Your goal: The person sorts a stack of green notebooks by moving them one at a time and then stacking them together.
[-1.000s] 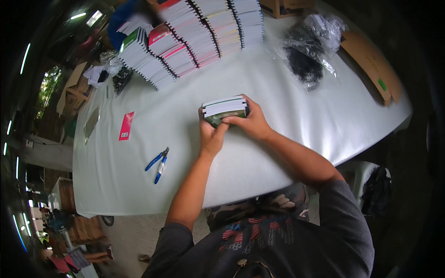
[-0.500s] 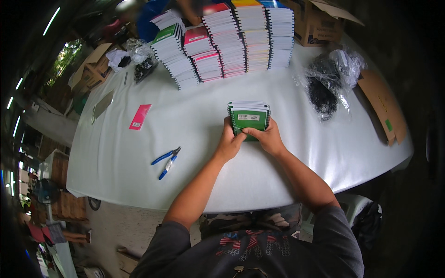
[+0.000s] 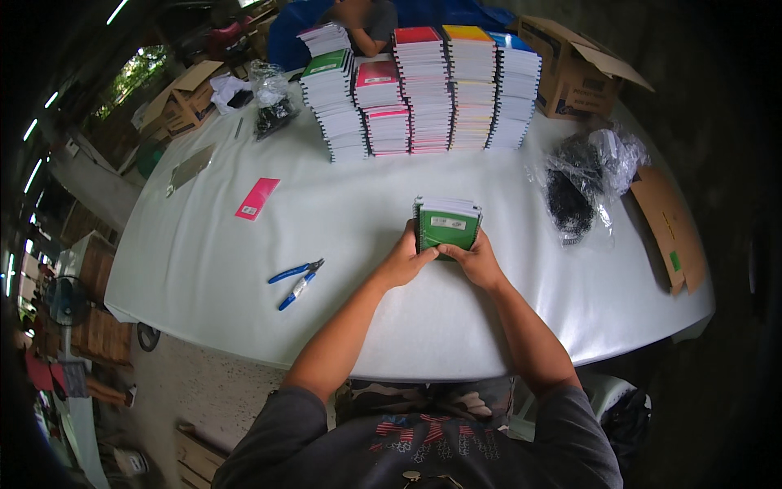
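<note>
A small stack of spiral notebooks (image 3: 450,226) with a green cover on top is held upright-tilted above the table's near half. My left hand (image 3: 407,257) grips its left lower corner, and my right hand (image 3: 477,259) grips the right one. Both thumbs lie across the green cover near its bottom edge; the other fingers are hidden behind the stack. To the left of my hands lie blue-handled cutting pliers (image 3: 297,281) with spread handles. A pink notebook cover (image 3: 257,199) lies flat farther to the left.
Tall stacks of notebooks (image 3: 429,98) stand at the far side of the table (image 3: 342,204). Behind them sits another person (image 3: 375,28). Black coils in clear plastic (image 3: 574,191) and a cardboard piece (image 3: 668,228) lie right; open cartons (image 3: 570,73) stand at the back.
The view has tilted up slightly, showing more of the person behind the stacks. Both hands keep their grip on the notebooks, and my thumbs have shifted a little on the cover.
</note>
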The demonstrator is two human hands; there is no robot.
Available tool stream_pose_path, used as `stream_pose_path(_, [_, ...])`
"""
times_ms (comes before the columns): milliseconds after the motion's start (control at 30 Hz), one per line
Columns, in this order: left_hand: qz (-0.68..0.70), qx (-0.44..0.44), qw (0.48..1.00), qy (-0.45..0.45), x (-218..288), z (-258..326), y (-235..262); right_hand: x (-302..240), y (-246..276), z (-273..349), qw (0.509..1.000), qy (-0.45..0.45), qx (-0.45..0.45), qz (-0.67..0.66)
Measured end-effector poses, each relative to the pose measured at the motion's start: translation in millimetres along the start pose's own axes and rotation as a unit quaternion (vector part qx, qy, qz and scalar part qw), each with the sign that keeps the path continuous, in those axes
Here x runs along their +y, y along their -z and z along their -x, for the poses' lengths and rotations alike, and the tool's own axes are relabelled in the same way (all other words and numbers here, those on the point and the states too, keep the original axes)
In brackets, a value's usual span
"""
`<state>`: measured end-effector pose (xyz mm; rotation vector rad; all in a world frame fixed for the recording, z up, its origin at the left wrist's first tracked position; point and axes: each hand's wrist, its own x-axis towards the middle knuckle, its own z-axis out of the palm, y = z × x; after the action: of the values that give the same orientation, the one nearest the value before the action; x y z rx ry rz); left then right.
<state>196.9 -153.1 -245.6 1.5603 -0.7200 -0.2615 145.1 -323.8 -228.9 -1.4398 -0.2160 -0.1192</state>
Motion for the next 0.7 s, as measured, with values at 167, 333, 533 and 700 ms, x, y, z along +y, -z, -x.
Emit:
stream_pose_path(167, [0.121, 0.028, 0.992, 0.016, 34.1, -1.5, 18.1, -4.0, -4.6, -2.7, 0.997, 0.051, 0.043, -0.035])
stream_pose_path(333, [0.024, 0.175, 0.976, -0.127, 120.2, -60.8, 106.4, -3.0, 7.0, 0.2, 0.999, -0.031, 0.036, 0.006])
stream_pose_path(533, [-0.064, 0.246, 0.967, 0.039, 203.7, -180.9, 273.3, -2.4, -5.9, -2.0, 0.988, -0.048, -0.002, 0.148])
stream_pose_path(700, [-0.032, 0.195, 0.954, 0.227, 198.8, -231.1, 329.1, -0.8, -7.0, -1.9, 0.987, -0.049, 0.004, 0.155])
